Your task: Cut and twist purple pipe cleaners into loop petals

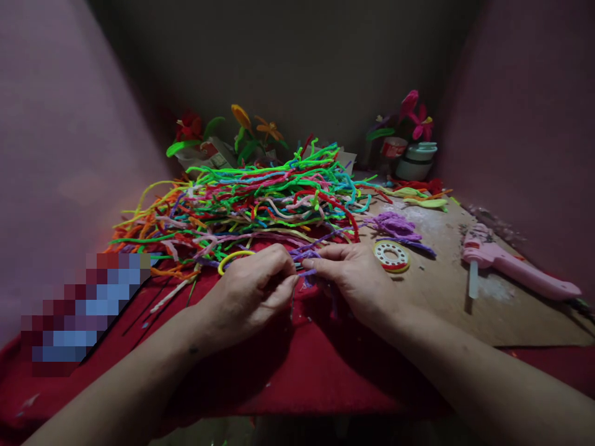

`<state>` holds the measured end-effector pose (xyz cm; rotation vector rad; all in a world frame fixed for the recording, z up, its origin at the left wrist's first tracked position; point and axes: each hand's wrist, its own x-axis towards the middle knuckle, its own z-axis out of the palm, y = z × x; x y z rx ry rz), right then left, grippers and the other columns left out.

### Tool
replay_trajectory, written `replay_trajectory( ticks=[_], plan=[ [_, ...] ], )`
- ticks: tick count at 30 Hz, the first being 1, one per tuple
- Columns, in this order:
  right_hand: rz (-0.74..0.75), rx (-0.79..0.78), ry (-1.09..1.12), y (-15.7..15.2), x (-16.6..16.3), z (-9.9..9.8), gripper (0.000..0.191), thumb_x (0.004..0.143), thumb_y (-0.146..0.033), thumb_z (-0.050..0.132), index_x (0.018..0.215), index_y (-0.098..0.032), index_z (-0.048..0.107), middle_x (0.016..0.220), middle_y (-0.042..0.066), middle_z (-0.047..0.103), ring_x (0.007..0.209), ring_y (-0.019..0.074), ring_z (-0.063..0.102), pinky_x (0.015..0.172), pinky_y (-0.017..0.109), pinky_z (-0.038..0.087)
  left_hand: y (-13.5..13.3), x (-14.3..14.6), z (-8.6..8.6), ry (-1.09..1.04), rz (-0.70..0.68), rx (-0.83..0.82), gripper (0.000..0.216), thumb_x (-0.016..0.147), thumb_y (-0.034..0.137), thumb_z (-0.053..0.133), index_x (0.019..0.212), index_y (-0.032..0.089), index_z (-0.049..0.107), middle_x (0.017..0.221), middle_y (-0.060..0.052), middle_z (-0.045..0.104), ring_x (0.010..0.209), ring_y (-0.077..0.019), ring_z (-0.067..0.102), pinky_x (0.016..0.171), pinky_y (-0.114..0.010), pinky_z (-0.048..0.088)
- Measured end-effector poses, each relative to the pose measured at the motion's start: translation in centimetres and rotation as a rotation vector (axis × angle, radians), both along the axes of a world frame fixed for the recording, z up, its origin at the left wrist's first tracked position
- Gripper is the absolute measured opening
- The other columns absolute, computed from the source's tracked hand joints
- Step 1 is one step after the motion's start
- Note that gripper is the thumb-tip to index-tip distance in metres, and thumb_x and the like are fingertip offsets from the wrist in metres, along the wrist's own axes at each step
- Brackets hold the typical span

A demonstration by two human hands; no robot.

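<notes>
My left hand [258, 288] is closed, its thumb and fingers pinching the end of a purple pipe cleaner [307, 273]. Facing it, my right hand [356, 275] also grips the purple pipe cleaners between thumb and forefinger. Strands cross in the small gap between both hands, and some hang below the right fingers. A yellow loop [235, 254], like a scissors handle, shows behind my left hand. A bit of bright metal appears between the hands; whether it is held or lying behind them I cannot tell. Beyond my right hand lies a purple fuzzy petal-like bundle [395, 227].
A big heap of coloured pipe cleaners [274, 198] covers the table's back. To the right, a brown board [446, 310] bears a pink glue gun [515, 263] and a white disc with holes [391, 254]. Fuzzy flowers [421, 121] stand behind. Red cloth [297, 384] lies in front.
</notes>
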<state>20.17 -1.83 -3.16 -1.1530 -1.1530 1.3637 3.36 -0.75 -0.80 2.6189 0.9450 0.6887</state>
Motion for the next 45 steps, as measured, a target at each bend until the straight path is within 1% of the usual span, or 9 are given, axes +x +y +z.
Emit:
replay_trajectory(
  ticks=[9,16,20,23,26,31,37,40,45],
  plan=[
    [0.023,-0.041,-0.120,-0.1,-0.3,0.3,0.023,0.068,-0.028,0.062,0.050,-0.016,0.053,0.042,-0.003,0.047,0.036,0.0063,0.039,0.036,0.020,0.029,-0.4,0.0,-1.0,0.189,0.037,0.149,0.012,0.078,0.013,0.041,0.069,0.019,0.041,0.065,0.001,0.045,0.054,-0.0101,0.039,0.050,-0.022,0.030],
    [0.002,-0.056,-0.216,-0.3,-0.4,0.4,0.025,0.067,-0.032,0.061,0.050,-0.016,0.052,0.041,-0.003,0.047,0.035,0.0070,0.040,0.036,0.021,0.029,-1.1,0.4,-1.9,0.225,0.074,0.190,0.012,0.078,0.008,0.039,0.083,0.018,0.043,0.070,0.001,0.049,0.056,-0.0106,0.045,0.051,-0.022,0.034],
    [0.020,-0.020,-0.252,-0.4,-0.3,0.4,0.022,0.067,-0.025,0.056,0.047,-0.015,0.053,0.040,-0.004,0.046,0.036,0.0061,0.038,0.038,0.021,0.026,-1.6,0.7,-2.9,0.149,0.082,0.216,0.018,0.082,0.008,0.038,0.096,0.018,0.043,0.074,0.001,0.052,0.057,-0.0101,0.049,0.052,-0.021,0.038],
    [0.046,-0.052,-0.231,-0.4,-0.2,0.3,0.020,0.065,-0.019,0.053,0.046,-0.014,0.053,0.040,-0.003,0.046,0.037,0.0063,0.038,0.039,0.021,0.026,-1.7,1.0,-3.3,0.016,0.010,0.179,0.028,0.083,0.013,0.043,0.110,0.021,0.040,0.087,-0.002,0.055,0.070,-0.0114,0.055,0.059,-0.022,0.044],
    [0.081,-0.097,-0.131,-0.3,-0.2,0.1,0.020,0.064,-0.025,0.059,0.049,-0.015,0.053,0.040,-0.004,0.045,0.036,0.0061,0.036,0.038,0.021,0.024,-1.7,1.1,-2.6,-0.160,0.014,0.033,0.036,0.079,0.018,0.054,0.112,0.024,0.040,0.092,-0.002,0.055,0.072,-0.0113,0.056,0.063,-0.023,0.048],
    [0.131,-0.143,0.139,-0.2,-0.1,-0.2,0.025,0.066,-0.036,0.063,0.057,-0.014,0.058,0.046,-0.001,0.051,0.037,0.0062,0.039,0.038,0.022,0.027,-1.4,1.1,-0.3,-0.575,0.187,-0.427,0.035,0.072,0.017,0.062,0.102,0.021,0.044,0.098,-0.002,0.055,0.062,-0.0076,0.057,0.057,-0.020,0.050],
    [0.167,-0.108,0.157,-0.5,-0.2,-0.1,0.025,0.066,-0.038,0.065,0.061,-0.014,0.064,0.051,0.002,0.058,0.043,0.0090,0.047,0.042,0.022,0.033,-0.3,0.6,-0.3,-0.612,0.206,-0.990,0.038,0.069,0.021,0.066,0.102,0.019,0.049,0.069,0.001,0.059,0.044,-0.0069,0.051,0.038,-0.016,0.041],
    [0.157,-0.069,0.126,-0.5,-0.1,-0.2,0.028,0.067,-0.041,0.064,0.062,-0.014,0.064,0.050,0.002,0.058,0.043,0.0089,0.047,0.042,0.022,0.033,-0.3,0.6,-0.3,-0.606,0.181,-1.064,0.025,0.069,0.019,0.065,0.091,0.016,0.053,0.062,0.001,0.058,0.045,-0.0069,0.050,0.037,-0.015,0.038],
    [0.170,-0.051,0.117,-0.4,0.0,-0.2,0.029,0.072,-0.041,0.059,0.065,-0.013,0.064,0.056,0.004,0.060,0.044,0.0091,0.048,0.042,0.023,0.032,-0.5,0.5,-0.1,-0.689,0.042,-1.132,0.022,0.076,0.024,0.058,0.096,0.017,0.053,0.062,-0.002,0.062,0.051,-0.0124,0.056,0.043,-0.022,0.047]
  ],
)
